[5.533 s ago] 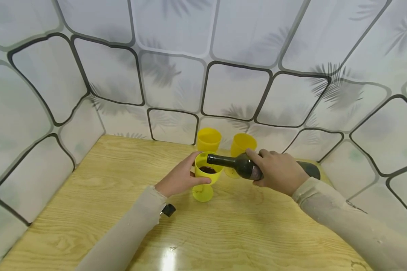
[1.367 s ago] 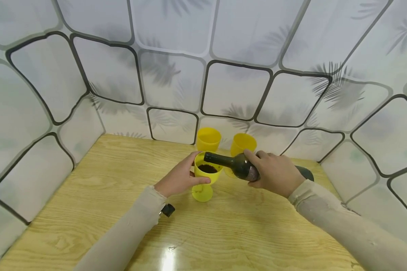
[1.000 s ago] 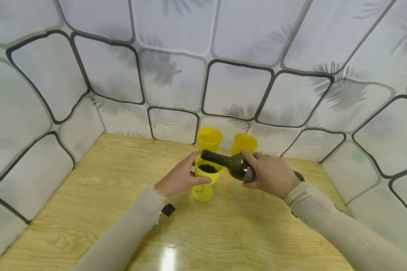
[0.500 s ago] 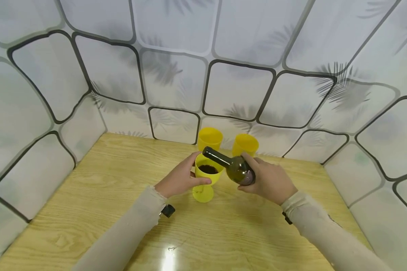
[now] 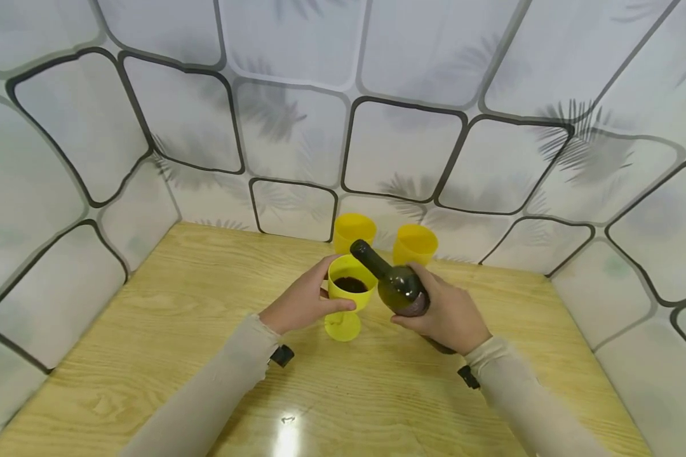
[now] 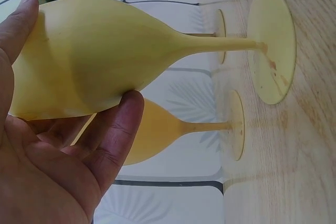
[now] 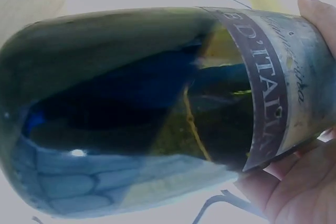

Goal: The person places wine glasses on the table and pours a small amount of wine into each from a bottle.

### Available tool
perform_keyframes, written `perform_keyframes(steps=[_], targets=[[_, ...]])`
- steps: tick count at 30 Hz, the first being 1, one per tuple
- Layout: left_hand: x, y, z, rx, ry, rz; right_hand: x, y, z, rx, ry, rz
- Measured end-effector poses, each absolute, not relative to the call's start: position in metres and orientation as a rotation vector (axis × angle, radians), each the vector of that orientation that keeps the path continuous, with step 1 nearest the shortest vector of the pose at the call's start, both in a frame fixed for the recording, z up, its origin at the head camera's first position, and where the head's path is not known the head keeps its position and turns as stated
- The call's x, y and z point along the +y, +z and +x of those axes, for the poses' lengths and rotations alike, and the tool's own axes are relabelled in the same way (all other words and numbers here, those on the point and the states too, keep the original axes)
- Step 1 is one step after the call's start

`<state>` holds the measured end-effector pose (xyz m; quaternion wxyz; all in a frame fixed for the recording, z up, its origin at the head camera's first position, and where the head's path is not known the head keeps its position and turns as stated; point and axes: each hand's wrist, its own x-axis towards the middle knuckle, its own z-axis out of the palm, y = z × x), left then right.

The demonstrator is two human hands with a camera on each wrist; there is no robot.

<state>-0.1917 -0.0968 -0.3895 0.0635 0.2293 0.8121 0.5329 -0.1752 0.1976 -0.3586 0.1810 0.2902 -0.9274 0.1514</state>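
My left hand (image 5: 307, 298) grips the bowl of a yellow goblet (image 5: 343, 325) that stands upright on the table; dark liquid (image 5: 350, 285) lies inside it. In the left wrist view, thumb and fingers wrap the goblet's bowl (image 6: 100, 51), and brownish drips mark its foot. My right hand (image 5: 448, 314) holds a dark green wine bottle (image 5: 401, 289) by its body, tilted, neck up and to the left. The bottle's mouth is above and right of the goblet's rim. Through the bottle's glass (image 7: 115, 103) in the right wrist view, dark liquid shows beside the label (image 7: 268, 82).
Two more yellow goblets, a left one (image 5: 354, 231) and a right one (image 5: 416, 242), stand behind near the patterned wall (image 5: 297, 139). The wooden table (image 5: 206, 381) meets walls at the back and both sides. Black straps sit at both wrists.
The bottle has swung from nearly level, mouth over the goblet, to tilted with its neck raised away from the rim. The liquid in the goblet is higher. The left hand has stayed put.
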Motion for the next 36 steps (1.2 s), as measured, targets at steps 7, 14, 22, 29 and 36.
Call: perform_keyframes(steps=[7,14,22,29,36], targets=[[-0.097,-0.389,-0.192,2.454,1.605,0.690,0.195,-0.370,-0.178,-2.611,0.606,0.755],[-0.096,-0.389,-0.193,2.441,1.618,0.701,0.201,-0.375,-0.179,-2.509,0.882,0.650],[-0.096,-0.388,-0.193,2.449,1.621,0.696,0.218,-0.381,-0.182,-2.409,1.146,0.421],[-0.096,-0.389,-0.192,2.438,1.619,0.686,0.236,-0.390,-0.185,-2.315,1.173,0.299],[-0.097,-0.389,-0.191,2.455,1.603,0.667,0.253,-0.399,-0.189,-2.248,1.164,0.117]])
